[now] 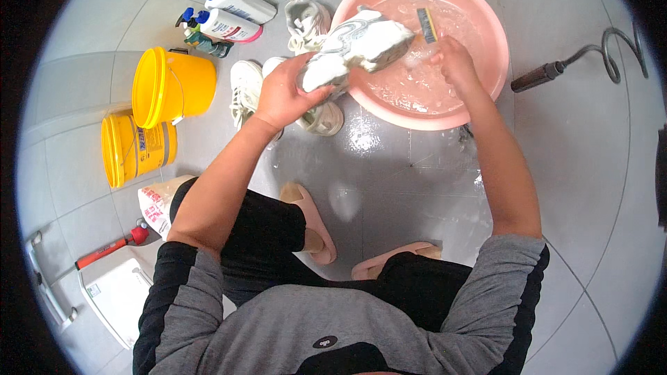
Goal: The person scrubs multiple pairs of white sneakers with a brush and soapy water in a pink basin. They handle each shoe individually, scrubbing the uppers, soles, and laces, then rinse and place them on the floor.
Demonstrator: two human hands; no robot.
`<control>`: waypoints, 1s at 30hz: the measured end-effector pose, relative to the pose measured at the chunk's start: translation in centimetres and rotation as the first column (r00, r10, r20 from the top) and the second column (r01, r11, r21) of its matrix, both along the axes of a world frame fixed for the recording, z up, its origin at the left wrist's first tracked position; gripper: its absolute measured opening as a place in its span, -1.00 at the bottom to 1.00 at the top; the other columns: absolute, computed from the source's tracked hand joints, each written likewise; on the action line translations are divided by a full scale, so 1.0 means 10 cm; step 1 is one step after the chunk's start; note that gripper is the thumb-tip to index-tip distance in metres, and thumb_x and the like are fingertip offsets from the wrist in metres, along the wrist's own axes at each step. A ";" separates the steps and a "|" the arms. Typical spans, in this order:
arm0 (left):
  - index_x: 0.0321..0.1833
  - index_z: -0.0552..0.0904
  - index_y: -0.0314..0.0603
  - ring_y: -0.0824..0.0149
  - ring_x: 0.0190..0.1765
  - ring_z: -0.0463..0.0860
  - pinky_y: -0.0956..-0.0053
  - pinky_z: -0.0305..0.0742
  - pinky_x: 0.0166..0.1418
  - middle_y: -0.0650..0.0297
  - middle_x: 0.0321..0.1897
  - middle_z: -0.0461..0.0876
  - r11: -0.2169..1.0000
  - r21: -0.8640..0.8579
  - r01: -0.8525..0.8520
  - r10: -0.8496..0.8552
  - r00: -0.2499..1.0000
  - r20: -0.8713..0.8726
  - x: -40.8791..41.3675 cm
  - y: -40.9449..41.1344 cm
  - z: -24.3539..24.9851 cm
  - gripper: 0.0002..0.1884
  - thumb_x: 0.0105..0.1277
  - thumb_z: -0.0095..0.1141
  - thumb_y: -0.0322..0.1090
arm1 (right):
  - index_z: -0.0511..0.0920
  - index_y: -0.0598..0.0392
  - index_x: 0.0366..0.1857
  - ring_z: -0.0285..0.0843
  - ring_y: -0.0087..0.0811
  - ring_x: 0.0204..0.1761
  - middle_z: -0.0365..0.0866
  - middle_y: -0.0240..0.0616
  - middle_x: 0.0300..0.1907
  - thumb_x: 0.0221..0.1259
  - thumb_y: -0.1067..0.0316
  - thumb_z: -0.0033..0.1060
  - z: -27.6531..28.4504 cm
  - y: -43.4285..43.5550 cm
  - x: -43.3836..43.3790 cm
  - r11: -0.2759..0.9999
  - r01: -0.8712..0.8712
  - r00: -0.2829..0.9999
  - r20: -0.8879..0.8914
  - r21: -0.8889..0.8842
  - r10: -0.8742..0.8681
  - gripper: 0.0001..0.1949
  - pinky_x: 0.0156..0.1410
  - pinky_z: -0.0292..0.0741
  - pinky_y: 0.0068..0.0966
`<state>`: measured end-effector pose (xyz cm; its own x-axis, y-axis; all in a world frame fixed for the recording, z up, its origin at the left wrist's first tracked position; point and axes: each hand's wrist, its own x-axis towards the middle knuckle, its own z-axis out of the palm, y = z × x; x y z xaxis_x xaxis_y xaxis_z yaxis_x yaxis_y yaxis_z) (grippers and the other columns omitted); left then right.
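My left hand (287, 92) grips one end of a wet white sneaker (359, 41) with grey wavy markings, tilting it over the rim of a pink plastic basin (501, 62). Cloudy, sudsy water (406, 91) fills the basin's lower part. In my right hand (454, 65) is a small scrub brush (427, 26), held above the water to the right of the shoe's far end; a gap separates its bristles from the shoe. Below and left of that sneaker, a laced white sneaker (245, 86) and another pale shoe (324, 119) rest on the floor, partly behind my left hand.
A white-and-grey sneaker (306, 18) stands left of the basin. Pump bottles (241, 2) lie beyond it. Two yellow buckets (195, 88) are at the left, near a red pump-like tool (107, 252). A dark handle on a hose (536, 77) is at the right. The tiled floor (359, 140) is wet.
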<state>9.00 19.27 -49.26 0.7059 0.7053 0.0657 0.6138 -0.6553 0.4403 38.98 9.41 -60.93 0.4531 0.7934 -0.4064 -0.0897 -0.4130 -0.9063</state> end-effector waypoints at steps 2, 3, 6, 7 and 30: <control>0.16 0.57 -0.21 0.00 -0.01 0.62 0.24 0.49 0.10 0.02 -0.08 0.66 0.994 0.069 0.090 -0.091 0.996 0.009 -0.07 0.05 0.07 -0.34 -0.01 0.42 -0.06 | 0.48 0.07 0.09 0.35 -0.64 -0.52 0.50 -0.30 -0.30 0.36 -0.20 -0.02 0.30 -0.03 -0.06 0.994 -0.039 0.952 -0.298 0.098 0.067 -0.47 -0.59 0.25 -0.67; 0.16 0.57 -0.20 0.01 0.00 0.62 0.24 0.48 0.11 0.04 -0.08 0.66 0.986 0.096 0.140 -0.141 0.990 0.011 -0.09 0.06 0.09 -0.34 -0.02 0.43 -0.07 | 0.44 0.07 0.15 0.34 -0.66 -0.52 0.50 -0.30 -0.23 0.34 -0.21 0.02 0.39 -0.06 -0.11 0.989 -0.043 0.894 -0.437 0.142 0.101 -0.44 -0.63 0.21 -0.73; 0.19 0.56 -0.16 0.03 0.02 0.60 0.24 0.44 0.10 0.06 -0.06 0.65 0.940 0.237 0.246 -0.247 0.969 -0.024 -0.07 0.09 0.16 -0.31 -0.03 0.44 -0.04 | 0.40 0.13 0.07 0.32 -0.68 -0.54 0.44 -0.33 -0.22 0.33 -0.03 0.14 0.48 -0.03 -0.25 0.988 0.031 0.694 -0.714 0.153 0.089 -0.54 -0.69 0.12 -0.80; 0.21 0.55 -0.13 0.03 0.04 0.59 0.25 0.43 0.09 0.06 -0.04 0.64 0.929 0.275 0.248 -0.240 0.969 -0.063 -0.08 0.11 0.17 -0.30 -0.04 0.44 -0.04 | 0.37 0.10 0.11 0.34 -0.68 -0.52 0.44 -0.31 -0.19 0.27 0.01 0.22 0.48 -0.04 -0.25 0.978 0.007 0.697 -0.702 0.207 0.143 -0.51 -0.67 0.14 -0.81; -0.10 0.70 -0.30 0.33 -0.20 0.70 0.44 0.54 -0.02 0.16 -0.26 0.75 0.857 -0.512 -0.065 0.145 0.983 0.116 0.59 -0.05 0.44 -0.53 0.10 0.41 -0.03 | 0.01 -0.06 0.51 0.45 -0.23 0.24 0.41 -0.04 0.25 -0.24 0.32 0.63 0.61 -0.03 -0.80 0.723 -0.359 0.878 0.477 0.590 0.047 0.12 0.28 0.48 -0.38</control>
